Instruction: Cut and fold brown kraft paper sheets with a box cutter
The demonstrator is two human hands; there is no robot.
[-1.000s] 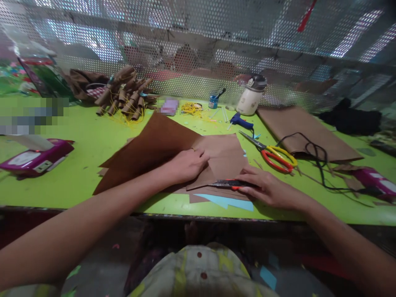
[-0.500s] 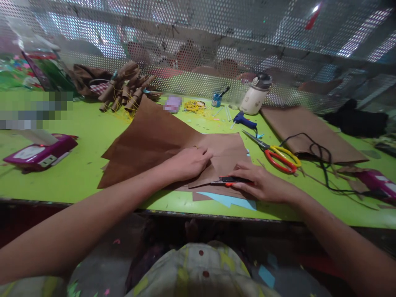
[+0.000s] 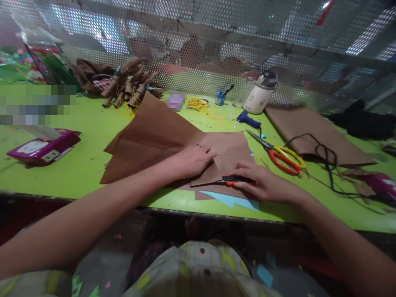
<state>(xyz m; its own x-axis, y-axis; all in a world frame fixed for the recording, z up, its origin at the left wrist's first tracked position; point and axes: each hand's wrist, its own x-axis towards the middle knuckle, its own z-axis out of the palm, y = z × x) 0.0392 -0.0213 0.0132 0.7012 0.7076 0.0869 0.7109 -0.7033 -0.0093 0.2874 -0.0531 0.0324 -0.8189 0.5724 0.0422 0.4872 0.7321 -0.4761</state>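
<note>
My left hand (image 3: 193, 160) presses down on a folded sheet of brown paper (image 3: 154, 138) on the green table (image 3: 83, 165), fingers curled at the fold. My right hand (image 3: 265, 185) is closed round a red and black utility knife (image 3: 231, 179), whose tip lies at the near edge of the paper's lighter flap (image 3: 229, 150). The left part of the brown sheet stands up in a peak. A light blue paper scrap (image 3: 232, 199) lies under the stack by the table's front edge.
Red and yellow scissors (image 3: 280, 156), a blue glue gun (image 3: 247, 120), a black cable (image 3: 324, 159) and another brown sheet (image 3: 315, 130) lie to the right. Rolled brown paper tubes (image 3: 130, 84), a white jar (image 3: 261, 97) and a magenta box (image 3: 43, 148) stand further off.
The raised left part of the brown sheet has lifted higher. Both hands stay at the fold with the knife; the view has shifted slightly.
</note>
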